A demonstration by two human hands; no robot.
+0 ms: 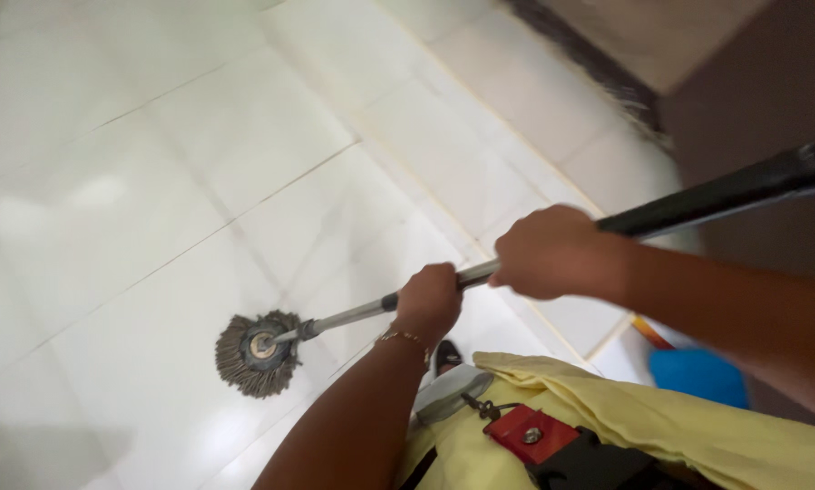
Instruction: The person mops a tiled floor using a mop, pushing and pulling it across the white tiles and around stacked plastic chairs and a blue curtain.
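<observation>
Both hands wrapped round a mop handle (552, 245). Left hand (428, 299) closed low down, right where the black grip meets the bare metal tube; right hand (552, 252) fisted higher up, just behind, on the black sleeve. Out beyond the left hand, down the shaft: round mop head (258, 352), grey-brown strands fanned flat on the white tiled floor (153, 181). Looks a light tool overall — thin stiff pole, no visible bend. Head soft and floppy, probably heavier if wet, likely to drag on the tiles. Floor glossy, so probably an easy glide. Best hold seemingly the black sleeve, less slippery than bare metal; hands spaced apart for leverage. Near the right forearm, something blue (697, 374); below both arms, yellow cloth (661, 426).
</observation>
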